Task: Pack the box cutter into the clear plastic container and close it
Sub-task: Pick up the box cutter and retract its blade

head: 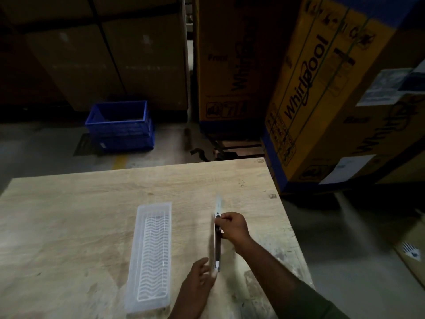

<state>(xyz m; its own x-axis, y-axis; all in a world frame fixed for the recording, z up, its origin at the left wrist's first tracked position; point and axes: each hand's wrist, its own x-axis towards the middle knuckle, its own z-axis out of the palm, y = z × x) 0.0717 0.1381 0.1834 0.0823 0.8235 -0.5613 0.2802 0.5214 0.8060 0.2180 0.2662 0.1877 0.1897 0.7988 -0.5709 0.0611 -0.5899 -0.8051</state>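
The box cutter (217, 245) lies lengthwise on the wooden table (92, 199), its blade extended toward the far edge. My right hand (232, 226) grips the upper part of its body. My left hand (197, 284) touches its near end with the fingertips, fingers spread. The clear plastic container (151, 256), long and narrow with a wavy ribbed surface, lies flat on the table to the left of the cutter, apart from both hands. I cannot tell whether it is open or closed.
Stacked blue crates (122, 127) sit on the floor beyond the table. Tall yellow cardboard boxes (310, 88) stand at the right of the table's far corner. Brown cartons (103, 54) fill the dark background. The table's right edge drops to the floor.
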